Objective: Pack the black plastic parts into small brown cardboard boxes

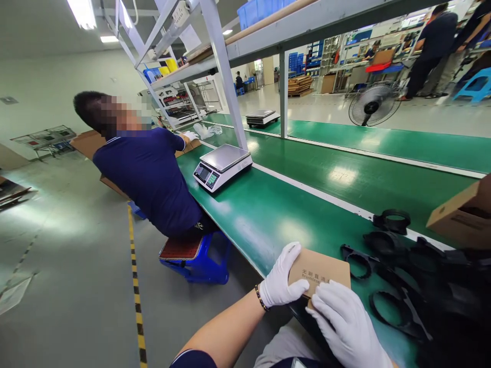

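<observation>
A small brown cardboard box (333, 267) with printed lettering on its top sits at the near edge of the green work surface. My left hand (282, 281), in a white glove, is closed round the box's left side, with the thumb near its front edge. Over the front right part lies my gloved right hand (341, 319), fingers together and bent against the box's near edge, where a small piece of cardboard shows under the fingertips. Part of the lettering is hidden by that hand. To the right, several black plastic parts with round rings (425, 258) lie in a pile.
A digital weighing scale (224, 166) stands farther along the green belt (310, 181), a second scale (263, 118) behind it. An open cardboard box (460, 214) is at right. A co-worker (149, 174) sits at left on a blue stool (207, 260). Shelf posts (226, 76) rise beyond.
</observation>
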Tool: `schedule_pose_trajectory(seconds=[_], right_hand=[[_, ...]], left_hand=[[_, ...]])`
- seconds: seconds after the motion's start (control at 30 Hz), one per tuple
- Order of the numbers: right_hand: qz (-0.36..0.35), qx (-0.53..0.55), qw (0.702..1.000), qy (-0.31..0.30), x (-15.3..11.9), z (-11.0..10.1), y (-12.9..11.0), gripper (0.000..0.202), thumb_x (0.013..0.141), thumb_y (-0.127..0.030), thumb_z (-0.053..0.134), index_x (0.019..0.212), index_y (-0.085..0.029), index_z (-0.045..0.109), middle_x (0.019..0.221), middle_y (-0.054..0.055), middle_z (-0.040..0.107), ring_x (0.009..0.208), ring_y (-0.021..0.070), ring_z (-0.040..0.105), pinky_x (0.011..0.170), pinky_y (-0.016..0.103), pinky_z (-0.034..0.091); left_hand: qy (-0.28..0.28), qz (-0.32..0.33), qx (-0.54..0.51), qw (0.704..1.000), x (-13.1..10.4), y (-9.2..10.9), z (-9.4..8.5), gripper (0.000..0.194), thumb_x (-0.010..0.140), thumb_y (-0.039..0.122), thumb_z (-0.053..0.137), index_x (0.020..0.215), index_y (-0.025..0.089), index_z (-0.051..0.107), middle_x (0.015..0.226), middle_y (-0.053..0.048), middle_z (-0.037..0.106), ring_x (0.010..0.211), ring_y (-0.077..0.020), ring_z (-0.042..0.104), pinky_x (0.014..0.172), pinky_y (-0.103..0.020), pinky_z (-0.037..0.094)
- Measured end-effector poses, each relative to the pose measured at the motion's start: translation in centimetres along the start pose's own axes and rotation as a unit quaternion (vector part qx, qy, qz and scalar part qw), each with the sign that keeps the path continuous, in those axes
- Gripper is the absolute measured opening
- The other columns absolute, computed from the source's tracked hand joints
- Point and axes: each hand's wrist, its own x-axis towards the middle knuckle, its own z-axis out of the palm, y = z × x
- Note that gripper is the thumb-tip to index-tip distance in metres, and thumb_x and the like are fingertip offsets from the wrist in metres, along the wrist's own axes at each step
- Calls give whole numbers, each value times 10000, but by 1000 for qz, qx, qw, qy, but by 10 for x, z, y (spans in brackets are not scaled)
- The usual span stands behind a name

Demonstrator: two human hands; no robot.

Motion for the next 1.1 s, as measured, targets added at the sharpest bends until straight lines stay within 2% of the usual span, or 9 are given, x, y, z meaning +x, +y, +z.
schedule_pose_trajectory(seconds=[0.23,0.4,0.47,0.6,0.7,0.83,0.93,1.03,1.1], right_hand=[[99,-50,993,31,-7,16,-2,414,867,-119,560,1274,-179,514,1201,164,578,1069,260,596,852,413,531],[237,9,971,33,8,24,-13,579,932,-217,475,1471,-246,266,1517,119,292,1324,262,411,966,398,501],[249,56,967,12,16,25,-17,554,953,-256,430,1477,-242,249,1540,93,249,1361,243,355,1003,374,475],[249,65,966,38,17,32,-5,519,969,-213,344,1478,-234,245,1438,77,436,1279,177,467,997,318,470],[256,-126,958,43,7,36,21,427,952,-228,405,1377,-199,433,1237,115,587,1108,236,582,889,383,501],[295,-336,880,-159,-3,31,52,442,891,-351,541,1280,-141,559,892,133,622,741,268,597,571,363,421],[311,-372,842,-236,-8,30,56,527,857,-381,590,1311,-120,530,761,96,589,680,260,560,550,346,344],[286,-367,859,-214,-19,37,46,557,839,-366,607,1318,-104,500,684,55,565,681,241,542,618,363,331],[253,-344,885,-186,-28,42,38,636,799,-434,643,1321,-111,481,650,33,554,648,225,523,661,379,321]], left_hand=[[-5,19,44,999,-2,-6,-8,805,879,558,497,1495,185,139,1506,-209,238,1399,-360,261,1127,-551,286],[93,55,264,958,4,30,-21,612,917,158,454,1474,255,219,1551,-160,159,1421,-353,211,1087,-578,334],[129,87,333,930,8,52,-22,588,886,82,462,1430,255,320,1528,-136,238,1420,-358,209,1095,-607,301],[31,109,360,926,21,72,-16,462,875,319,545,1307,167,478,1253,-139,567,1217,-316,497,1060,-547,385],[0,82,402,912,40,56,-21,357,823,387,576,1114,182,605,1144,-128,612,1133,-333,532,1008,-522,428],[-30,46,474,879,83,11,-51,276,852,297,530,1090,188,617,1148,-123,596,1119,-327,526,984,-496,429],[55,-5,551,833,126,-19,-74,368,842,179,510,1200,130,580,1315,-196,492,1225,-395,448,1011,-558,371],[112,0,558,822,171,-27,-71,421,854,142,484,1272,113,536,1404,-207,402,1312,-403,358,1065,-543,319],[71,36,531,843,198,-21,-50,398,904,211,463,1291,137,520,1413,-189,395,1324,-373,351,1087,-514,304]])
